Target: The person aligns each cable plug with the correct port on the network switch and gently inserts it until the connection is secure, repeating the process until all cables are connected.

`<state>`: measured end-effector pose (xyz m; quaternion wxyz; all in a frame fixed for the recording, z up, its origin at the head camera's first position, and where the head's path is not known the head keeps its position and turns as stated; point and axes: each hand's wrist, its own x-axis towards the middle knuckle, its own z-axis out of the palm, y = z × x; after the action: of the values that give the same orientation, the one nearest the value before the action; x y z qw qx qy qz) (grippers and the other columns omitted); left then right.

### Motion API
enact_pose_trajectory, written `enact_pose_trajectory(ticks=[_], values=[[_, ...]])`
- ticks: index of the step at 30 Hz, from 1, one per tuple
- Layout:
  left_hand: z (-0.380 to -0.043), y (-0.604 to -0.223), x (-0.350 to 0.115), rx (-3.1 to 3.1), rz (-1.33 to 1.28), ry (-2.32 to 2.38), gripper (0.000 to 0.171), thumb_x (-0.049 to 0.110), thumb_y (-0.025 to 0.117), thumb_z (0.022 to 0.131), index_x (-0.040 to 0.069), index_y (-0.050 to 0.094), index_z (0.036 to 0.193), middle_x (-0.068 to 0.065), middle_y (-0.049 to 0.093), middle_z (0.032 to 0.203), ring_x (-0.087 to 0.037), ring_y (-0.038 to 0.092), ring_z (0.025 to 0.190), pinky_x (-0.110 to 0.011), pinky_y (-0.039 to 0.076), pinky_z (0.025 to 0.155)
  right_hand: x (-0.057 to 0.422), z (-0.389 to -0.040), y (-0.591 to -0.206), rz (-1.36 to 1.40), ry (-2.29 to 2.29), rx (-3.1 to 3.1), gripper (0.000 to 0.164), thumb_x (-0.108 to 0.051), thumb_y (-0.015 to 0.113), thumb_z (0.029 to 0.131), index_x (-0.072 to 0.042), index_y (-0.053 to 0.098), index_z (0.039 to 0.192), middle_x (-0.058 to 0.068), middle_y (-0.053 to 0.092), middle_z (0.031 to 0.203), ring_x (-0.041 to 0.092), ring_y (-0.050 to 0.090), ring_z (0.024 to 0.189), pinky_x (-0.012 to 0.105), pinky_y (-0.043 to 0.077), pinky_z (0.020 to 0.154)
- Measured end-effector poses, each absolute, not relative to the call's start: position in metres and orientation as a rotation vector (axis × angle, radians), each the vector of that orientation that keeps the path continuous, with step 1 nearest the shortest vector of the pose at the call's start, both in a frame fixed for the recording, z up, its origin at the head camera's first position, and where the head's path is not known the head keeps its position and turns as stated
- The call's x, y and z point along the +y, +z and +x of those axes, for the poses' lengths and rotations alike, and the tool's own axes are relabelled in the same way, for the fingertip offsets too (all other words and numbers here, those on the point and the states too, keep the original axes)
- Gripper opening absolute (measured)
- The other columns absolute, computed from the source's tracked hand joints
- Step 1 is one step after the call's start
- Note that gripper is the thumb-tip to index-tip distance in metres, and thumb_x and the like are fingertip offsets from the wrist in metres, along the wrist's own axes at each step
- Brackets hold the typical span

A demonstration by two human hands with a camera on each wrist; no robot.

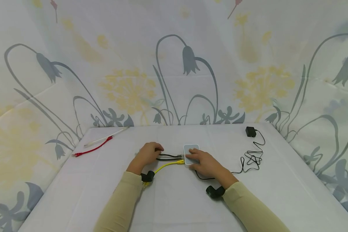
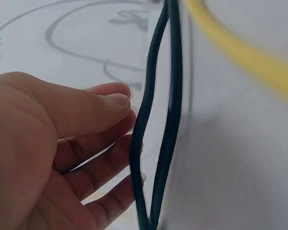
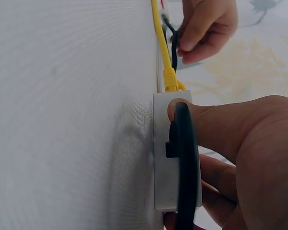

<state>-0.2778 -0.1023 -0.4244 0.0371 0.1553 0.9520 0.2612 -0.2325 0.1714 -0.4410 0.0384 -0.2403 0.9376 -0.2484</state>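
The right hand point(image 1: 204, 161) grips the box point(image 3: 165, 177), thumb against its near side, presumably to steady it. It sits mid-table, black cables point(image 2: 175, 96) and the yellow cable point(image 2: 249, 55) reaching its left end, the cord point(image 3: 186, 143) trailing right, an arrangement that likely avoids tangles. The left hand point(image 1: 149, 154) is loosely bent, fingertips beside the black cables, seemingly pinching nothing; perhaps it keeps them lined up. Only the right wrist view shows the cord's plug point(image 3: 172, 144) at the box; only the head view shows the adapter point(image 1: 250, 131).
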Motion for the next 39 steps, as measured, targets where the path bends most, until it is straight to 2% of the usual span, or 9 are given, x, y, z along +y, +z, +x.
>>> enact_pose_trajectory(ticks=[6,12,26,39], values=[[-0.279,-0.424,-0.117,2.986,0.494,0.837,0.019,0.008,0.057,0.095,0.006,0.072,0.107,-0.009,0.069,0.109,-0.023,0.062,0.1,-0.038,0.051,0.087,0.172,-0.232,-0.442,-0.741,-0.761,2.878,0.049,-0.031,0.065,0.092,-0.02,0.056,0.138,0.006,0.04,0.153,0.032,0.033,0.144,0.054,0.032,0.112],[-0.283,-0.417,-0.132,2.975,0.408,0.889,0.02,0.012,0.057,0.096,0.007,0.071,0.11,-0.009,0.069,0.109,-0.022,0.061,0.097,-0.04,0.05,0.087,0.172,-0.232,-0.442,-0.73,-0.768,2.875,0.048,-0.031,0.065,0.092,-0.02,0.056,0.138,0.006,0.04,0.154,0.032,0.033,0.143,0.054,0.032,0.112],[-0.285,-0.412,-0.17,3.017,0.241,0.932,0.024,0.016,0.057,0.097,0.004,0.069,0.114,-0.013,0.068,0.111,-0.027,0.062,0.099,-0.044,0.05,0.087,0.171,-0.233,-0.441,-0.719,-0.751,2.882,0.048,-0.032,0.065,0.092,-0.021,0.056,0.138,0.005,0.04,0.154,0.032,0.033,0.144,0.055,0.031,0.112],[-0.288,-0.418,-0.207,2.996,0.026,0.964,0.031,0.023,0.054,0.099,0.006,0.065,0.121,-0.016,0.066,0.118,-0.031,0.06,0.108,-0.049,0.047,0.094,0.172,-0.232,-0.441,-0.729,-0.759,2.887,0.049,-0.032,0.066,0.091,-0.02,0.057,0.137,0.007,0.041,0.153,0.033,0.035,0.142,0.054,0.033,0.111]])
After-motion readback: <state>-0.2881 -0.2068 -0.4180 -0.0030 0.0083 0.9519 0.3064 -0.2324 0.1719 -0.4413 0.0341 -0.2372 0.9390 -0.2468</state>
